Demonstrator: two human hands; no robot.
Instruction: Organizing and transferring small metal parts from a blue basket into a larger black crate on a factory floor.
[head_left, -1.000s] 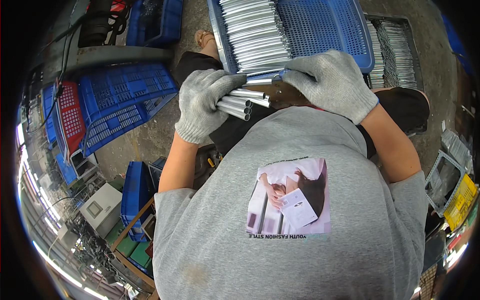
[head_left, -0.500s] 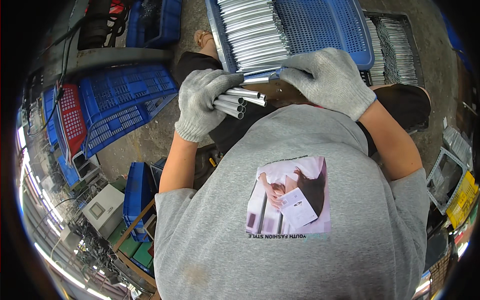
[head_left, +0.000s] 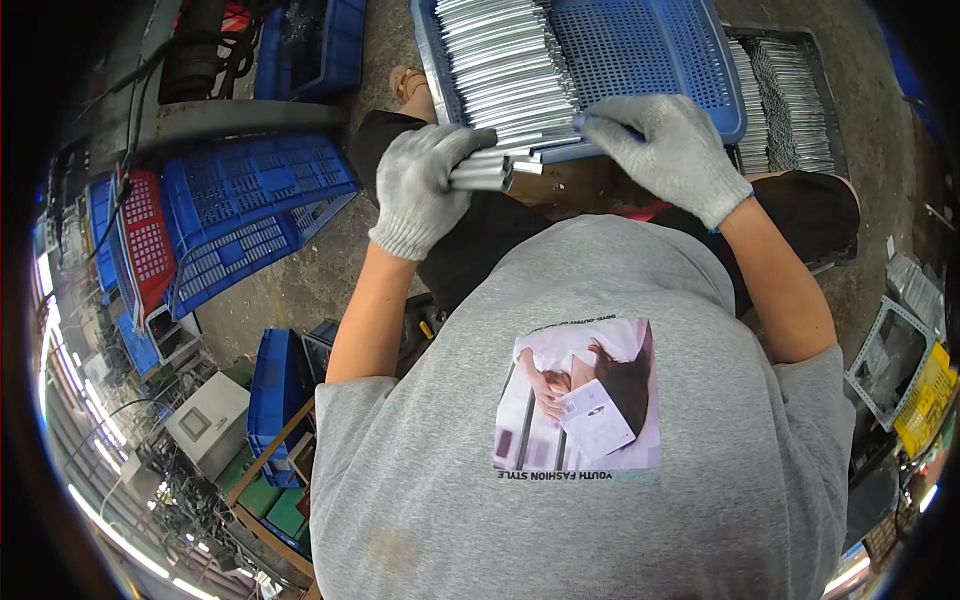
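Head view: left hand [head_left: 420,188] clenched round metal tubes [head_left: 484,178] at 12 o'clock, ends jutting toward 3. Right hand [head_left: 662,152], toward 2 o'clock, curled beside blue basket [head_left: 640,55]; cannot tell if pinching anything.

"Start the count."
"One left hand [head_left: 421,190], one right hand [head_left: 662,152]."
"Metal tubes [head_left: 480,179] in the left?"
"Several, bunched too tightly to count."
"And around them?"
"One large blue basket [head_left: 645,60] in front, one dark tray [head_left: 832,112], one red crate [head_left: 147,232], one sandal [head_left: 406,80], one pale box [head_left: 208,425] with a display."
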